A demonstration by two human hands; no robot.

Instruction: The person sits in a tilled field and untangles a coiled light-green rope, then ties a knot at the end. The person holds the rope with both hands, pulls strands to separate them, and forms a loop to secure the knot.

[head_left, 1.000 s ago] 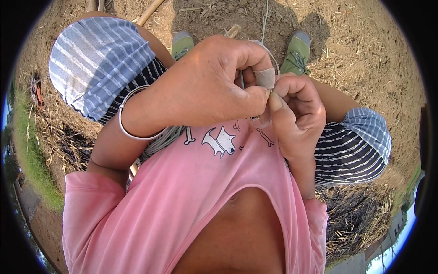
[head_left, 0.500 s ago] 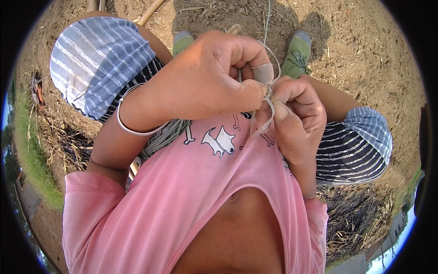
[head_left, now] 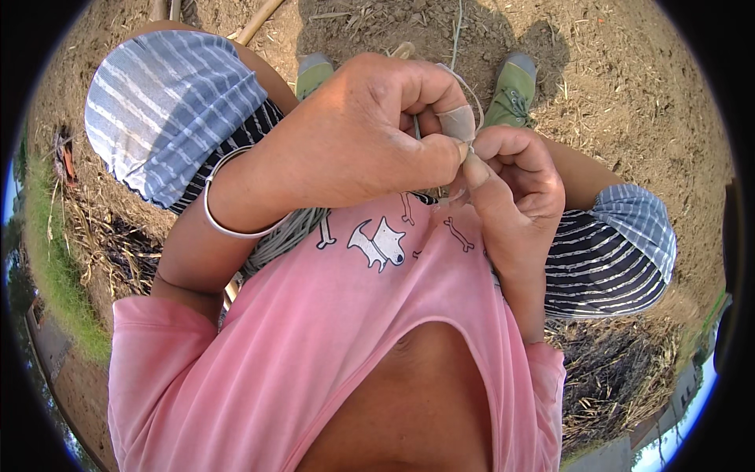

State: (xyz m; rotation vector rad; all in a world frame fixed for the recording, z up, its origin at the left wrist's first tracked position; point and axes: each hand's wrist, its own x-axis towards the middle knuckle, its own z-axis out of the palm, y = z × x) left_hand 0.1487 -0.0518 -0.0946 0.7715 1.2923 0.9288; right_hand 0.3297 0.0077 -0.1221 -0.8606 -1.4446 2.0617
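Note:
My left hand [head_left: 393, 130] is closed, with thumb and forefinger pinching a thin pale cord [head_left: 478, 102]. A light-coloured wrap or tape covers one of its fingertips, and a silver bangle [head_left: 211, 208] circles that wrist. Fingertip to fingertip with it, my right hand [head_left: 519, 181] pinches the same cord. From the pinch the cord loops up over the left forefinger and runs away toward the top of the view. The spot where the strands meet is mostly hidden by the thumbs. Below the left wrist lies a bundle of grey cord [head_left: 287, 240], partly covered by the forearm.
Dry, straw-strewn soil [head_left: 629, 102] surrounds my knees and green shoes [head_left: 513, 86]. A wooden pole [head_left: 259, 20] lies at the top left. Grass [head_left: 63, 259] grows at the left, and dark, straw-littered ground [head_left: 613, 377] is at the lower right.
The small cord loop that hung between the fingertips has been drawn down small and is now mostly hidden. My right thumb has moved up against the left thumb tip.

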